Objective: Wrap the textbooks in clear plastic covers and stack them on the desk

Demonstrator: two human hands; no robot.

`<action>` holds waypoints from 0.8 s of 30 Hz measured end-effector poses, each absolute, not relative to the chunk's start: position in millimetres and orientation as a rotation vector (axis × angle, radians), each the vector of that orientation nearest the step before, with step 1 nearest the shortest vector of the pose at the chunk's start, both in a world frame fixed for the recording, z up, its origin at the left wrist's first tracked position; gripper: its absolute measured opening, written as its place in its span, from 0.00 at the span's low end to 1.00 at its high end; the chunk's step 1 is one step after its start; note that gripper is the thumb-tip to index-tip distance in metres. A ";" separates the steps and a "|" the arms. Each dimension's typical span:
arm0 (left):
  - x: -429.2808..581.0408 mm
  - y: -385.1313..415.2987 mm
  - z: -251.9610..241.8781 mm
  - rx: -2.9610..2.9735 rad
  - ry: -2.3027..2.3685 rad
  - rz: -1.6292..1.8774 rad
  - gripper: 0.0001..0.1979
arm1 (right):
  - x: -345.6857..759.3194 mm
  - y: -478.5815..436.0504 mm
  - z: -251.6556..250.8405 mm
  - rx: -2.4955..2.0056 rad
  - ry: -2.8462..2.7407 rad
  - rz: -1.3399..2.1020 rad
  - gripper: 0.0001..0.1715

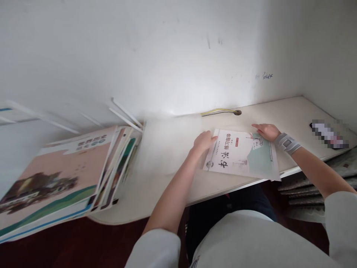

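Observation:
A thin white and pale green booklet (241, 154) with large printed characters lies flat on the white desk (167, 156), near its front edge. My left hand (203, 142) rests at the booklet's left edge, fingers curled against it. My right hand (267, 131) lies on the booklet's far right corner, fingers stretched out flat on the cover. A grey band (287, 143) wraps my right wrist. Neither hand lifts the booklet.
A slanted stack of several books (67, 178) leans on the desk's left end, beside white wire dividers (125, 113). A yellow cable (220, 111) enters a desk hole at the back wall. A small blurred object (329, 134) lies at far right. Folded fabric (312, 197) sits below the desk.

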State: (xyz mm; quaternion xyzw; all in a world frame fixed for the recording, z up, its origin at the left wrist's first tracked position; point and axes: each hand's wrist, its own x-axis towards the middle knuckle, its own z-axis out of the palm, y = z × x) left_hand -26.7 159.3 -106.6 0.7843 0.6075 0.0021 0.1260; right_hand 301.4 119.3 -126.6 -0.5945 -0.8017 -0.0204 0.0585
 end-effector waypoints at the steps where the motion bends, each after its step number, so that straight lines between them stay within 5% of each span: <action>1: -22.4 166.9 -108.7 2.274 1.768 0.040 0.19 | 302.2 124.1 -124.5 -1.861 -2.387 -0.042 0.26; 7: 0.3 211.1 -116.8 2.210 1.714 0.138 0.12 | 329.6 108.6 -118.8 -2.259 -1.993 0.301 0.20; 12: 3.4 214.8 -118.2 2.221 1.709 0.211 0.08 | 334.3 84.7 -124.0 -2.297 -1.937 0.234 0.10; 24: -10.0 181.1 -106.6 2.294 1.949 0.167 0.19 | 280.1 130.5 -139.9 -2.373 -1.829 -0.050 0.17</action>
